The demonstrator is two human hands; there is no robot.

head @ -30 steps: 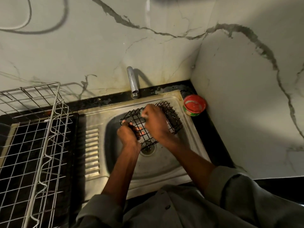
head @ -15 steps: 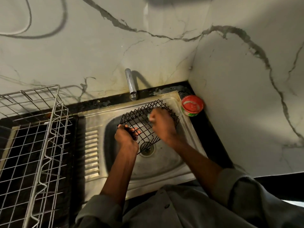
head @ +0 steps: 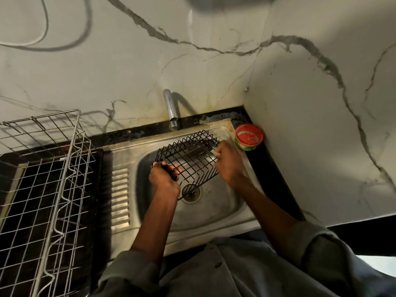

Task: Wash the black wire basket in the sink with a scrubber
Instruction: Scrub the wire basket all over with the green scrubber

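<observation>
A: So, biggest first: marble-look wall [head: 214, 67] meeting in a corner, with a dark counter [head: 276, 174] beneath, and the steel sink [head: 214, 213] set into it. A large silver wire rack [head: 42, 179] stands on the left.

B: And the black wire basket [head: 188, 159]?

A: In the sink bowl, tilted, its low corner right over the drain [head: 190, 192], its far edge lifted toward the tap [head: 170, 109]. I see no water running.

B: Hands?

A: The left hand [head: 164, 179] has its fingers curled round the basket's near-left rim. The right hand [head: 229, 162] is closed at the basket's far-right corner around something pale, likely the scrubber [head: 213, 150], though only a sliver shows.

B: How would you scrub that corner well?

A: I'd judge the left grip should stay firm so the mesh doesn't skate on the wet steel. Short strokes along each wire, then across, since grime hides at the crossings. Turn the basket to reach the underside.

B: Anything nearby to mind?

A: A small red and green tub [head: 249, 137] sits on the counter just beside the right hand, probably soap. An elbow swing could knock it. The light is dim, so missed spots would be hard to see.
</observation>
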